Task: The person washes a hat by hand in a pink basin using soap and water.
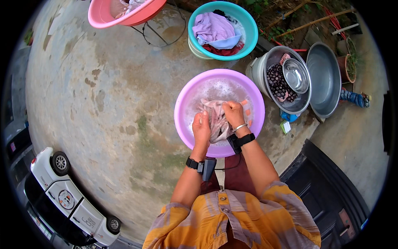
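A purple plastic basin (186,97) of soapy water stands on the concrete in front of me. Both hands grip a wet, pale pinkish cloth (216,120) over the suds. My left hand (201,128) clutches its near left part. My right hand (233,113) squeezes its upper right part; that wrist carries a silver bangle and a black band. A black strap with a small device sits on my left wrist.
A teal basin (247,25) with lilac and red clothes and a pink basin (99,16) stand farther off. To the right are a metal pot (259,71) holding dotted fabric and a small steel bowl (295,74), plus a large steel basin (325,79). A toy car (70,197) lies at lower left.
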Action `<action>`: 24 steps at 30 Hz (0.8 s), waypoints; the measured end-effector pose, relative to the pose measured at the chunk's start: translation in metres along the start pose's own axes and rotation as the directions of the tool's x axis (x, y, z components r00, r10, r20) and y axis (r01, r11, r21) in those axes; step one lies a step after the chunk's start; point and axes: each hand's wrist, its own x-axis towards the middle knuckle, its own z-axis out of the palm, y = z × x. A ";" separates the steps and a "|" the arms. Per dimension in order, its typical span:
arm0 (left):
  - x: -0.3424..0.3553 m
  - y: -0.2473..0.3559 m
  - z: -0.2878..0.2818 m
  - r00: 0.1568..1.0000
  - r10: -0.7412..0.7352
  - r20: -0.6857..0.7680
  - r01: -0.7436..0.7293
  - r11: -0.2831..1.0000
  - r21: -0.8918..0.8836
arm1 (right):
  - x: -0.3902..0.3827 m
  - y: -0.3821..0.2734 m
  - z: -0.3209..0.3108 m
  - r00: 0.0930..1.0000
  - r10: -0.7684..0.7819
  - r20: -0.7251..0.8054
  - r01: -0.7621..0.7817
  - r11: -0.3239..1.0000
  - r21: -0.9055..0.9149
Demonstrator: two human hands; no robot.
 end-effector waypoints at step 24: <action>0.018 -0.035 -0.038 0.950 -0.097 0.297 0.265 0.751 -0.604 | -0.068 -0.024 0.050 0.908 -0.349 0.231 0.369 0.928 -0.049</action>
